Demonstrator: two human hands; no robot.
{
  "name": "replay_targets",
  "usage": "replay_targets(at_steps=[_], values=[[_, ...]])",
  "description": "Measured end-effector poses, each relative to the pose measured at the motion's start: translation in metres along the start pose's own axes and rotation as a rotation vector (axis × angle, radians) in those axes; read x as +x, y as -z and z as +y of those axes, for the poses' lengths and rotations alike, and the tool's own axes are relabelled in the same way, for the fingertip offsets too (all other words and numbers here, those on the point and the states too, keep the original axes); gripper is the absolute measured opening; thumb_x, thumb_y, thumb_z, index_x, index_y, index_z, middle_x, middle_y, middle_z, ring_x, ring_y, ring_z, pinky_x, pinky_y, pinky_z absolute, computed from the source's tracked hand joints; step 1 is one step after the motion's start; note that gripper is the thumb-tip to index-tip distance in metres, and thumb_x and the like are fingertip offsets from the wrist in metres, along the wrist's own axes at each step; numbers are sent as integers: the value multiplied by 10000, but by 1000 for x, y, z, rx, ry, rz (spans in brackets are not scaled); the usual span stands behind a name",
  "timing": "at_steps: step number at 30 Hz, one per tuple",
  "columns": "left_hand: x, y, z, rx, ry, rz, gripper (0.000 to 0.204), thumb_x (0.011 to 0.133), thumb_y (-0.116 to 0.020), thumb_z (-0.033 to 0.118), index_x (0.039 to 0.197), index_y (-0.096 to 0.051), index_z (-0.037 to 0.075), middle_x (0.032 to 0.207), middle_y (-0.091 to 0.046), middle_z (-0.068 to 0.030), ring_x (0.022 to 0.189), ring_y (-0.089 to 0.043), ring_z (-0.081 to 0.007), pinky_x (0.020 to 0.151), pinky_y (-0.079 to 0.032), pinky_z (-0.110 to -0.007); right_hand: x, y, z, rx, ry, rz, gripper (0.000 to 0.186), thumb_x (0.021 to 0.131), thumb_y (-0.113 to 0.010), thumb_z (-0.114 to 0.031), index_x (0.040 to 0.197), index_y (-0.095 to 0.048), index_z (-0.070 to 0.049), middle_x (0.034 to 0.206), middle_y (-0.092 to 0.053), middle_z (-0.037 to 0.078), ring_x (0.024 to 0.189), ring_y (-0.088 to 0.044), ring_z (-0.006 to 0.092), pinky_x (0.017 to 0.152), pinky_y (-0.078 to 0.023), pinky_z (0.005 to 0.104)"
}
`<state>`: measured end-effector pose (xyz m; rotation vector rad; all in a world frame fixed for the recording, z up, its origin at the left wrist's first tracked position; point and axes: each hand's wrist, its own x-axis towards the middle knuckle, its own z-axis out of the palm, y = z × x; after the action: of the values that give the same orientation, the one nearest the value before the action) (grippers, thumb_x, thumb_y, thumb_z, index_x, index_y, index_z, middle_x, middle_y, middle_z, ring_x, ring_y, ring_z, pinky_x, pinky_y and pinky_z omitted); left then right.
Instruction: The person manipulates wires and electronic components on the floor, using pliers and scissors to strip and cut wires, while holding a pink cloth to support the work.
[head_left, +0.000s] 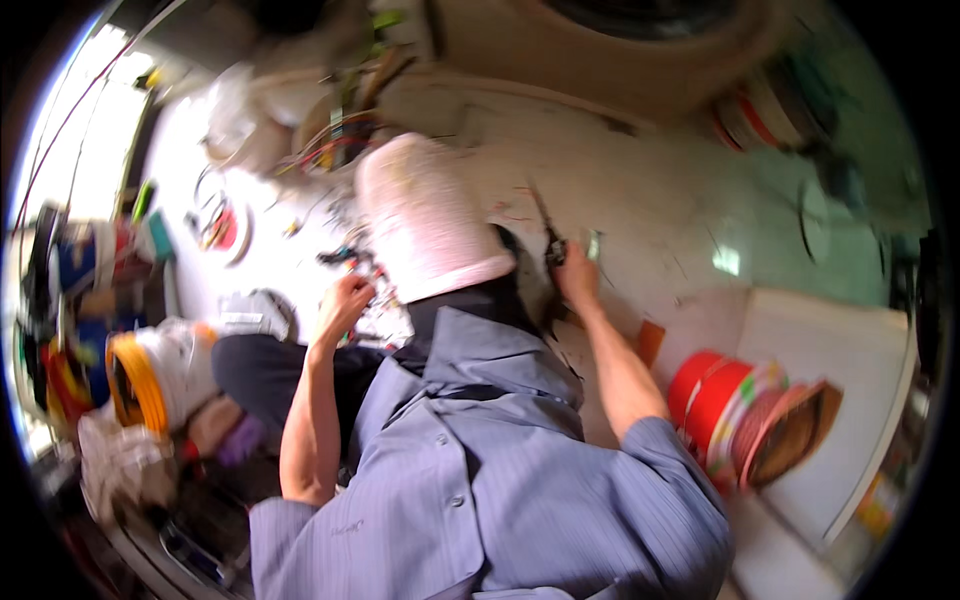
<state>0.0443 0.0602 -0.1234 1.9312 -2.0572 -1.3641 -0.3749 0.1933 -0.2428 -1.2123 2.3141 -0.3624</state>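
My left hand is closed, with its fingertips together beside a scatter of small parts on the floor. Blur hides what those fingers hold, if anything. In my right hand is a dark tool with a long thin end pointing away from me; its kind does not show clearly. A whitish-pink cover with a textured surface lies over my right leg, between both hands. Dark small pieces sit just beyond my left hand.
Left of me stand a white bucket with a yellow rim and a round tray with wires. Coloured wires lie farther off. At right are a red container and a white panel. A large pale appliance stands ahead.
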Motion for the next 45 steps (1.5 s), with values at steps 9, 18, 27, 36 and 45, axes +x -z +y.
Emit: replay_targets(at_steps=[9,18,27,36,45], values=[[-11,126,-19,121,-109,333,228,880,-654,221,942,-695,5,827,-706,-189,777,-698,-334,713,-529,-395,60,222,-255,-73,1043,596,385,725,-802,-124,1036,-583,-67,836,-665,139,766,-666,347,654,-531,422],[0,174,-82,203,-31,275,215,891,-651,196,969,-674,-2,823,-699,-159,755,-678,-282,711,-522,-369,52,18,-391,-119,1003,-146,350,807,-733,-312,965,-554,-56,796,-674,195,762,-681,371,695,-552,468],[-10,193,-63,48,-176,339,221,914,-661,178,1042,-650,-1,854,-696,-157,757,-662,-266,718,-523,-355,10,-175,-229,-280,-125,-434,383,820,-645,-275,1049,-712,24,1102,-687,268,1079,-651,425,925,-510,464],[-20,201,-56,60,-219,334,223,893,-671,163,1033,-634,-7,906,-675,-171,771,-649,-312,709,-508,-376,19,-200,-193,-499,-192,-510,434,822,-688,-309,1131,-691,-5,1194,-675,216,1143,-637,377,968,-507,449],[-42,202,-56,71,-255,334,197,884,-668,130,1024,-623,-1,914,-663,-174,784,-645,-331,710,-506,-397,-2,-215,-220,-312,640,-479,200,814,-635,-151,985,-590,-58,970,-639,206,884,-644,431,783,-522,524]])
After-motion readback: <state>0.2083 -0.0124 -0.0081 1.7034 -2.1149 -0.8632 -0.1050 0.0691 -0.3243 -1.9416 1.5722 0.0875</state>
